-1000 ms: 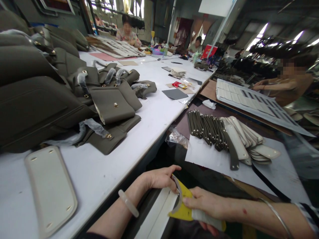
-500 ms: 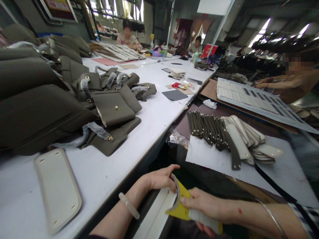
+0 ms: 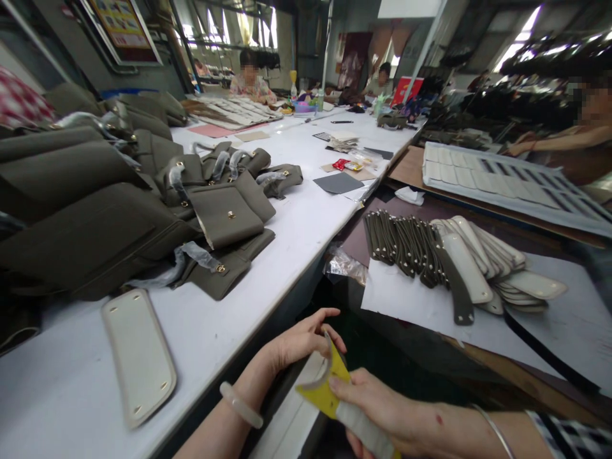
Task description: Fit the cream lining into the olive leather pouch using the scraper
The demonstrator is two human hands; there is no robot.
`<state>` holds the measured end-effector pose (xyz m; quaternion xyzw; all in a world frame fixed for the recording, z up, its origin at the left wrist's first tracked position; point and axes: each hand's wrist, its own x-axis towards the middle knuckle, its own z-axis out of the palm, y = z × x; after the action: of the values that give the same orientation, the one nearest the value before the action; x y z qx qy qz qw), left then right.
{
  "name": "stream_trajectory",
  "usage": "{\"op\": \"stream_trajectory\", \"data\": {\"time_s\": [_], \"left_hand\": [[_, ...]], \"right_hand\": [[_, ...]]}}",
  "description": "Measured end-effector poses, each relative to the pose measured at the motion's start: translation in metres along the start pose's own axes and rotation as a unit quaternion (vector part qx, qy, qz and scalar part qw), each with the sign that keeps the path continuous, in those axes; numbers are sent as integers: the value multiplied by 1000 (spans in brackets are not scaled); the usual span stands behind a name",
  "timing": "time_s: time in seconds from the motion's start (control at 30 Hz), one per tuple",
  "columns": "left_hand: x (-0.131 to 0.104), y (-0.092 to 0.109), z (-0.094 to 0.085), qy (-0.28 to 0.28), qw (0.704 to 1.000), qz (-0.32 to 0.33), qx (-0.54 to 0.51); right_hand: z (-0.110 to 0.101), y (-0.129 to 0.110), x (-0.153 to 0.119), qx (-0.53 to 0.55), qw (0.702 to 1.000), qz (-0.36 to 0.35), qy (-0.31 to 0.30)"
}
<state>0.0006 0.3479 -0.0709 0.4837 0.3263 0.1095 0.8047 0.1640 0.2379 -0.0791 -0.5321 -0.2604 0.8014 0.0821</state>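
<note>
My right hand (image 3: pixel 370 405) is closed around the wrapped pale handle of a yellow scraper-like tool (image 3: pixel 329 386) with a concave curved grey edge. The tool is over a long white piece (image 3: pixel 289 417) with a dark side, which slopes up from the bottom edge. At the upper end of that piece is my left hand (image 3: pixel 306 341), its fingers apart and the forefinger stretched out. The tool's upper corner overlaps the left fingers; contact between them cannot be made out. The left thumb is hidden.
Olive handbags (image 3: pixel 224 217) are heaped on the white table (image 3: pixel 287 255), and a pale panel with metal studs (image 3: pixel 138 357) lies near its front. Rightward, dark straps (image 3: pixel 401 245) and pale straps (image 3: pixel 482 255) sit on white paper. Other people work farther back.
The yellow tool and my right hand have moved left and slightly down along the white piece. My left hand has shifted slightly, and the view has turned a little left.
</note>
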Motion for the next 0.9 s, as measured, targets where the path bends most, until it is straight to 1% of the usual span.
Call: {"op": "stream_trajectory", "data": {"time_s": [0.1,0.2,0.27,0.33,0.4,0.43,0.53,0.57,0.6,0.67,0.7,0.73,0.8,0.83,0.9], "left_hand": [[-4,0,6,41,999,1,31],[-5,-3,13,78,994,0,77],[-4,-5,18,96,989,-3,108],[-3,-8,20,110,985,-3,135],[-3,-10,22,120,981,0,155],[-4,-10,22,126,979,1,163],[-4,-12,23,140,973,3,182],[-4,-13,24,144,972,3,188],[-4,-13,25,148,970,3,193],[-3,-13,26,153,968,4,201],[-2,-12,27,155,967,6,204],[-2,-12,27,156,966,8,205],[-4,-11,25,157,967,14,200],[-8,-11,24,155,969,17,192],[-18,-10,21,152,974,30,167]], "right_hand": [[8,3,-1,19,1000,-6,13],[12,7,-1,44,999,-17,-7],[14,13,0,49,999,-14,-14],[17,23,0,48,999,-14,-7],[18,36,-4,48,998,-44,-8],[17,43,-9,46,997,-66,-20],[6,58,-31,22,989,-135,-58],[0,60,-40,5,989,-143,-46],[-5,59,-47,-8,990,-142,-14],[-12,50,-56,-8,986,-148,80],[-13,43,-56,6,977,-165,131],[-14,34,-54,28,965,-192,177],[-11,18,-40,67,937,-252,233],[-9,12,-30,78,928,-269,247],[-4,5,-9,78,924,-277,252]]}}
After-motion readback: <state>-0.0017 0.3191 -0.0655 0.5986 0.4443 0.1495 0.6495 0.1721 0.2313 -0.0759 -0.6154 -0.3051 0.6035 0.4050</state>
